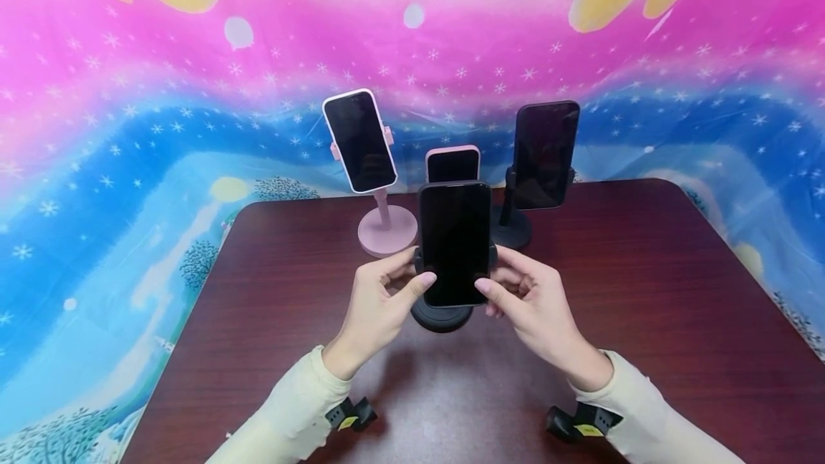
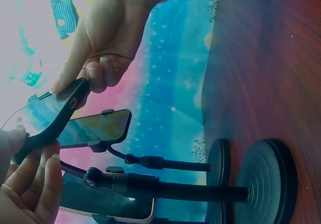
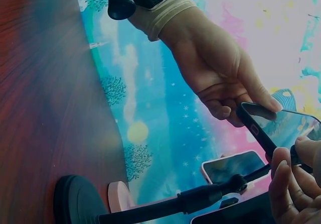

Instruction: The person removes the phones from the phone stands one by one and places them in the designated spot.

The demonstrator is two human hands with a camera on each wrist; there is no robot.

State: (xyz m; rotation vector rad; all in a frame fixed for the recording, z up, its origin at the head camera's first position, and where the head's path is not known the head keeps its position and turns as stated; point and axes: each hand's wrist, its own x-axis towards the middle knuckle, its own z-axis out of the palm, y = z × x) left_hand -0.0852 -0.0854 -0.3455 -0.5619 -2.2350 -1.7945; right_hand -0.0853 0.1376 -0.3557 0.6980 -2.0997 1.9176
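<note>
A dark phone (image 1: 455,242) in a black case sits at the front in a black phone stand (image 1: 441,319), tilted with its screen up toward me. My left hand (image 1: 382,301) grips its lower left corner, thumb on the screen side and fingers behind. At the lower right corner my right hand (image 1: 533,304) pinches it the same way. In the left wrist view, the left fingers (image 2: 47,184) curl under the phone's edge. The stand's round base (image 2: 268,184) rests on the table, and its black pole rises to a joint behind the phone.
Behind stand a white-framed phone (image 1: 359,140) on a pink stand (image 1: 387,230), a pink-edged phone (image 1: 453,163) partly hidden, and a black phone (image 1: 546,154) on a black stand (image 1: 512,229). All are on a dark red wooden table (image 1: 290,292) before a colourful cloth (image 1: 412,56).
</note>
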